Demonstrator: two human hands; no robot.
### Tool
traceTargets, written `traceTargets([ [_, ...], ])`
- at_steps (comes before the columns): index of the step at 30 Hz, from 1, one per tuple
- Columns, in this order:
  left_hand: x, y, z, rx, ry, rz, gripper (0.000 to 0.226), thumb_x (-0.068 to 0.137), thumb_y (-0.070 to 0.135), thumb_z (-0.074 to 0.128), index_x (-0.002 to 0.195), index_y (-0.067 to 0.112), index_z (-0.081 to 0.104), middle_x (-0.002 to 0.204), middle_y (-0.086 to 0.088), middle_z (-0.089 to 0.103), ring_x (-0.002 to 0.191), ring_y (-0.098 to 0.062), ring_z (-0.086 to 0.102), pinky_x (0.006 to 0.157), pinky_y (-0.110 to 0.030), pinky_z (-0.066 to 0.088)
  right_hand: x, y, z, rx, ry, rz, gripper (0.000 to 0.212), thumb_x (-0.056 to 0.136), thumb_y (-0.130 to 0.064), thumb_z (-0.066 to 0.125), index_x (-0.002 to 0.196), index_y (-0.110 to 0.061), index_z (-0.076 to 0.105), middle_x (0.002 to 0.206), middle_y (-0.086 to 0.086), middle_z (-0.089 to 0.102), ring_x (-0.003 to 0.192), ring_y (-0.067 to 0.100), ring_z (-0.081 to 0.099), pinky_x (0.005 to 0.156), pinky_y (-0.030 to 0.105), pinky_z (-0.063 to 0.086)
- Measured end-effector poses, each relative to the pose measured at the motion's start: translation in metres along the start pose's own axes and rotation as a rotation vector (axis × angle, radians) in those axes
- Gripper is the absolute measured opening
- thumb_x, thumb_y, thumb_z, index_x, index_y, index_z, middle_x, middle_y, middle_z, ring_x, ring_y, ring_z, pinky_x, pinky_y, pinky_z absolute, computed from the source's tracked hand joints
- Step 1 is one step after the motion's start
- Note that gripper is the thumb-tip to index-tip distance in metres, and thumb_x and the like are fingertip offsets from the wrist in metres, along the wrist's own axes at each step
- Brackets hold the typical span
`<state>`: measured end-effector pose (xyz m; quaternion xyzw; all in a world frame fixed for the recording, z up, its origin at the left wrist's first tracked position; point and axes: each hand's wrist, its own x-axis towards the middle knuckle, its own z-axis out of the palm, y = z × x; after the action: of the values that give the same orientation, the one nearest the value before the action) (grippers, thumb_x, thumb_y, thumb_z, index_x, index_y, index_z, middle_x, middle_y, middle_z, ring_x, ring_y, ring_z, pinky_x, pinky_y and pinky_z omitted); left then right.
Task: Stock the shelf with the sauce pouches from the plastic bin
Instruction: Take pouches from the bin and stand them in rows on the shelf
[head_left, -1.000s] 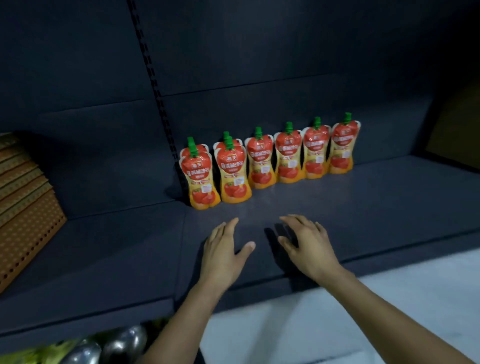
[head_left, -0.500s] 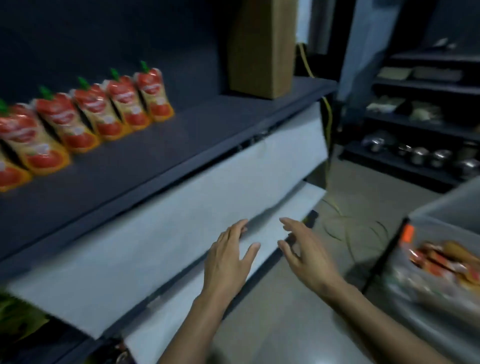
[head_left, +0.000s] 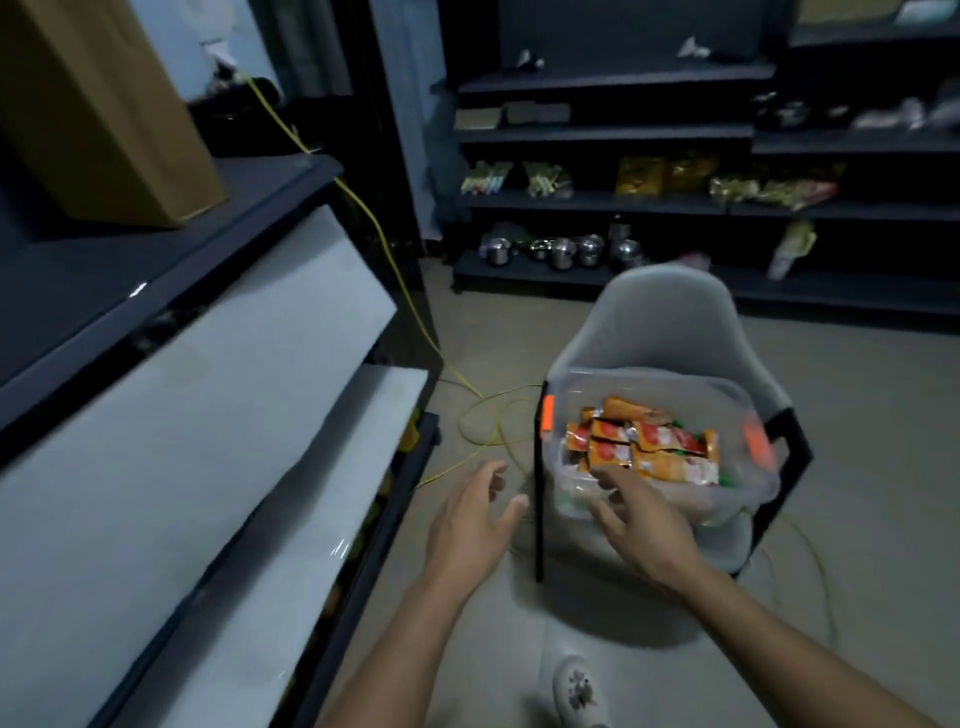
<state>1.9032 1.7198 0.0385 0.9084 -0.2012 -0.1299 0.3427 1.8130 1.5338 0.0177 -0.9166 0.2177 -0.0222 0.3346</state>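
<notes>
Pouches of sauce lie heaped flat in the clear plastic bin, which sits on a grey chair well apart from the dark shelf. Both hands are empty. The right hand spreads relaxed fingers at the bin's near wall, and the left hand is open just beside it. The step looks like a reach to pick up. Each hand would best pinch one pouch below its cap (the film probably slips), ready to stand it upright.
</notes>
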Motion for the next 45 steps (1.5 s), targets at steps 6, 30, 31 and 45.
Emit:
traceTargets([
  [6, 0.092, 0.030, 0.075, -0.132, -0.158, -0.064, 0.041, 0.089, 0.033, 0.065, 0.127, 0.023, 0.055, 0.103, 0.013, 0.061, 0.091, -0.003, 0.059, 0.081, -0.019, 0.044, 0.068, 0.088, -0.021, 0.110, -0.008, 0.199, 0.030, 0.091, -0.032, 0.059, 0.121, -0.028, 0.056, 0.113, -0.007, 0.063, 0.096, 0.014, 0.061, 0.085, 0.042, 0.052],
  [30, 0.383, 0.034, 0.325, 0.781, -0.369, 0.352, 0.042, 0.089, 0.025, 0.060, 0.130, 0.019, 0.052, 0.129, -0.003, 0.060, 0.122, -0.023, 0.050, 0.099, -0.037, 0.037, 0.306, 0.291, 0.049, 1.084, 0.179, 1.256, 0.038, 0.086, 0.003, 0.058, 0.122, 0.005, 0.046, 0.064, 0.020, 0.056, 0.038, 0.021, 0.048, 0.030, 0.019, 0.034],
  [31, 0.386, 0.037, 0.330, 0.855, -0.392, 0.375, 0.042, 0.087, 0.028, 0.063, 0.127, 0.018, 0.053, 0.125, -0.004, 0.061, 0.119, -0.024, 0.051, 0.096, -0.038, 0.039, 0.311, 0.295, 0.052, 1.075, 0.199, 1.273, 0.040, 0.085, -0.001, 0.062, 0.123, 0.005, 0.048, 0.053, 0.017, 0.056, 0.030, 0.018, 0.043, 0.030, 0.016, 0.030],
  [45, 0.401, 0.043, 0.332, 0.975, -0.562, 0.325, 0.042, 0.083, 0.017, 0.071, 0.123, 0.016, 0.057, 0.122, -0.008, 0.062, 0.114, -0.027, 0.058, 0.091, -0.037, 0.045, 0.340, 0.289, 0.065, 1.082, 0.442, 1.359, 0.041, 0.074, -0.012, 0.080, 0.100, -0.006, 0.048, 0.090, 0.012, 0.058, 0.079, 0.031, 0.064, 0.072, 0.041, 0.057],
])
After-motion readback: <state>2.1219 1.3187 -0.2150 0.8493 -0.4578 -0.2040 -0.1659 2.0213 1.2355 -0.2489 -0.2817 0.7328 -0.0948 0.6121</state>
